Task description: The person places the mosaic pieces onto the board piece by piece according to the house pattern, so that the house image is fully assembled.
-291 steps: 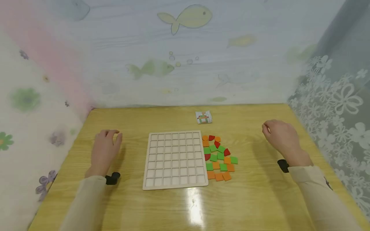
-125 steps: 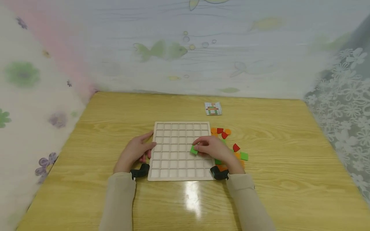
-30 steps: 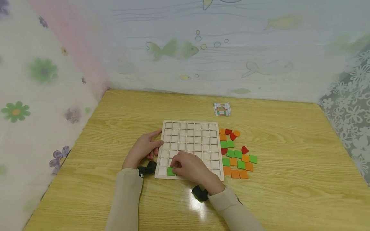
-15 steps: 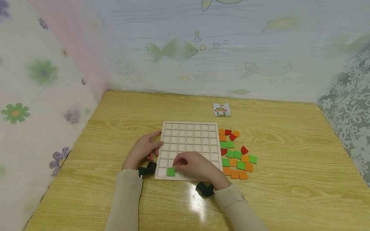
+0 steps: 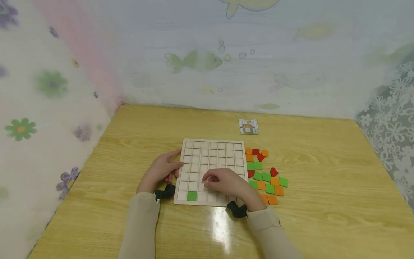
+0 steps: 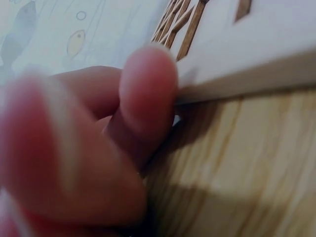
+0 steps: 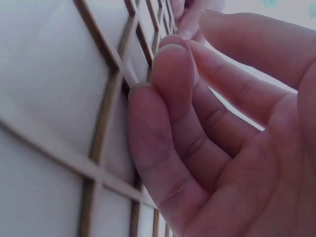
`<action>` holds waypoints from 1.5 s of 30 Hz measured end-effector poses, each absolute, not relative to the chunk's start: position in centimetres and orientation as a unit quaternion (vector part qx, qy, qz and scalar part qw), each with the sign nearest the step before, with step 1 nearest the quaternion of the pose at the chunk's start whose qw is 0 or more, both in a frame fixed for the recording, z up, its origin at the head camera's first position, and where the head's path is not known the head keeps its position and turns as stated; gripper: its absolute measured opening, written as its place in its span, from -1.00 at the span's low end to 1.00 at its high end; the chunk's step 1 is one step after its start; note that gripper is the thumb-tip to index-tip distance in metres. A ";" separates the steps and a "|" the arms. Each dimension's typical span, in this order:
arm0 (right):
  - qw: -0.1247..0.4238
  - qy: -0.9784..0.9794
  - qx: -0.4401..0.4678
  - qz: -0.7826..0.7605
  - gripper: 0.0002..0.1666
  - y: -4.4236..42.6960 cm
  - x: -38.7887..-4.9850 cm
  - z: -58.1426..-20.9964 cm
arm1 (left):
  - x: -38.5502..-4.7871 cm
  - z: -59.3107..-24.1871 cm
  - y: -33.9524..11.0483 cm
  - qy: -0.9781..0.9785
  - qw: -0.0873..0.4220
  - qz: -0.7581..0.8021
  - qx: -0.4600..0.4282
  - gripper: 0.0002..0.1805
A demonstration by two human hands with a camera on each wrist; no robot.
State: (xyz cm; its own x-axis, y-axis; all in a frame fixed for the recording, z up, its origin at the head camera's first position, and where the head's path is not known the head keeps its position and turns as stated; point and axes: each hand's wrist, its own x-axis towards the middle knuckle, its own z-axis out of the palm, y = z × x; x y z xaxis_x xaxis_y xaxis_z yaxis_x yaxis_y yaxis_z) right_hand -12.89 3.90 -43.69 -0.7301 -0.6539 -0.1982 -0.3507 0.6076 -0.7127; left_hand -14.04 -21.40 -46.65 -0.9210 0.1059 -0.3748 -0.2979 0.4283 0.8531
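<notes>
Counter (image 5: pixel 317 162): yellow wood grain, glossy, bright glare (image 5: pixel 221 226) toward near side. Back wall (image 5: pixel 145 32): pale blue, greenish and yellow fish (image 5: pixel 195 60), bubbles (image 5: pixel 242 55). Left wall (image 5: pixel 19 104): whitish, pink band (image 5: pixel 81 43), green and purple flowers (image 5: pixel 21 129). Far right: white floral lace (image 5: pixel 400 118) on grey.

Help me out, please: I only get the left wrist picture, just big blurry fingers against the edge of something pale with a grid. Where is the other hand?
Observer: The head view shows the right hand above that pale thing, a board of small squares; its fingers hold nothing.
Visitor: Oh! Is anything sitting in those squares?
Observer: I see one green tile, in the row nearest the wearer, second square from the left. The hand hides a few squares.
Visitor: Are there more pieces somewhere?
Observer: Yes, loose red, orange and green pieces lie on the table along the board's right side.
</notes>
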 end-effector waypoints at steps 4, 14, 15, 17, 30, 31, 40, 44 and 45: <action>0.212 0.874 -0.281 -0.334 -0.84 4.6 -13.2 -43.8 | -14.0 -46.7 -21.3 0.819 0.195 0.536 -0.058 -0.38; 0.222 0.878 -0.242 -0.348 -0.82 6.3 -13.6 -44.2 | -13.5 -47.1 -21.4 0.815 0.199 0.541 -0.061 -0.37; 0.220 0.877 -0.241 -0.352 -0.82 6.5 -13.7 -44.3 | -13.4 -47.1 -21.4 0.815 0.198 0.541 -0.061 -0.37; 0.217 0.876 -0.238 -0.358 -0.82 6.9 -14.0 -44.4 | -13.4 -47.2 -21.5 0.816 0.196 0.540 -0.059 -0.38; 0.207 0.879 -0.188 -0.387 -0.76 9.7 -15.3 -44.6 | -13.7 -47.1 -21.3 0.825 0.188 0.531 -0.053 -0.39; 0.207 0.880 -0.185 -0.386 -0.74 9.9 -15.3 -44.6 | -13.7 -47.0 -21.3 0.825 0.188 0.530 -0.053 -0.39; 0.207 0.882 -0.178 -0.385 -0.70 11.2 -16.1 -44.2 | -14.0 -46.9 -21.2 0.825 0.184 0.532 -0.055 -0.39; 0.199 0.885 -0.173 -0.385 -0.67 11.9 -16.4 -44.0 | -14.0 -46.8 -21.3 0.823 0.184 0.534 -0.059 -0.39; 0.200 0.884 -0.172 -0.387 -0.66 12.1 -16.5 -43.9 | -14.0 -46.7 -21.4 0.823 0.183 0.534 -0.062 -0.39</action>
State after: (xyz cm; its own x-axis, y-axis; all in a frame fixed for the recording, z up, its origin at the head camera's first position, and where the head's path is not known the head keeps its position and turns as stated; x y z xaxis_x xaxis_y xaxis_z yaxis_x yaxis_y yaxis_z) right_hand -16.48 12.12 -43.89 -0.8604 -0.4594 -0.2206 -0.1496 0.6415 -0.7524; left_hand -13.99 -21.37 -46.72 -0.9254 0.0941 -0.3671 -0.2968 0.4223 0.8565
